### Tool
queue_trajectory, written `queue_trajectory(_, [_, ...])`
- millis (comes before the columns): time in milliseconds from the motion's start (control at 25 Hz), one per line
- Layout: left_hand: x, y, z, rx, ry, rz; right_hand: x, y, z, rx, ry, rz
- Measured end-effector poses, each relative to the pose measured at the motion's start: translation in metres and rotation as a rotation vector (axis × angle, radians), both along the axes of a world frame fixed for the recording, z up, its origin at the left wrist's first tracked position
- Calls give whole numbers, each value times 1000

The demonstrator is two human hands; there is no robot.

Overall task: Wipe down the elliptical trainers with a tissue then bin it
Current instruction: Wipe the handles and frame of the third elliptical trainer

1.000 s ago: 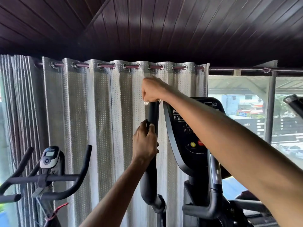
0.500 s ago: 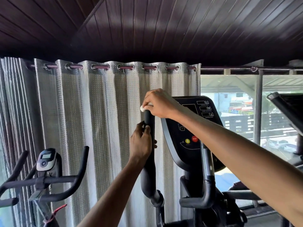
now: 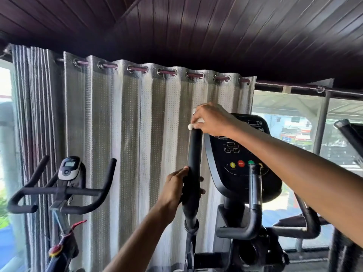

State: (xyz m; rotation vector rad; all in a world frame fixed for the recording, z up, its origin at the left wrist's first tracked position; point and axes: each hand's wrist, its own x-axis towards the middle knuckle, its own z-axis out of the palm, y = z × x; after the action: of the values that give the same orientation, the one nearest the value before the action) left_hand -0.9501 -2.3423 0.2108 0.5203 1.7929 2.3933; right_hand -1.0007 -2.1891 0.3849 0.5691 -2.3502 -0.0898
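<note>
The tissue, a small white wad, sat at the top of the upright handle of the elliptical trainer, just beside the console, pinched there by the curled fingers of the right hand. The left hand was wrapped round the same handle lower down, beside the console's lower edge. The wad appeared light, soft and easily torn, so it was best held bunched under the fingertips, while the stiff padded handle probably pivoted and needed steadying at mid-grip.
</note>
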Motion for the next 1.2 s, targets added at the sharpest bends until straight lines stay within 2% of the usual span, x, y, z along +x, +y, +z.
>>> queue_trajectory(80, [2, -3, -10, -1, 19, -1, 2, -7, -1, 9, 56, -24])
queue_trajectory(240, [-2, -3, -25, 34, 51, 23, 8, -24, -6, 98, -82, -36])
queue_trajectory(320, [-4, 0, -30, 37, 70, 22, 13, -28, -6, 90, -44, -65])
queue_trajectory(480, [-3, -1, -34, 84, 75, 4, 24, -35, -5, 186, -130, -171])
queue_trajectory(560, [-1, -1, -34, 119, 56, -19, 27, -36, -7, 203, -107, -200])
queue_trajectory(640, [-4, 1, -35, 109, 65, -21, 32, -35, -14, 202, -100, -196])
queue_trajectory(800, [-18, 1, -42, 79, 71, -28, 45, -46, -29, 298, -219, -137])
queue_trajectory(1000, [-22, 4, -47, 34, 87, -49, 35, -50, -21, 261, -46, -257])
queue_trajectory(1200, [-23, -1, -47, 90, 54, -127, 53, -63, -50, 448, -161, -219])
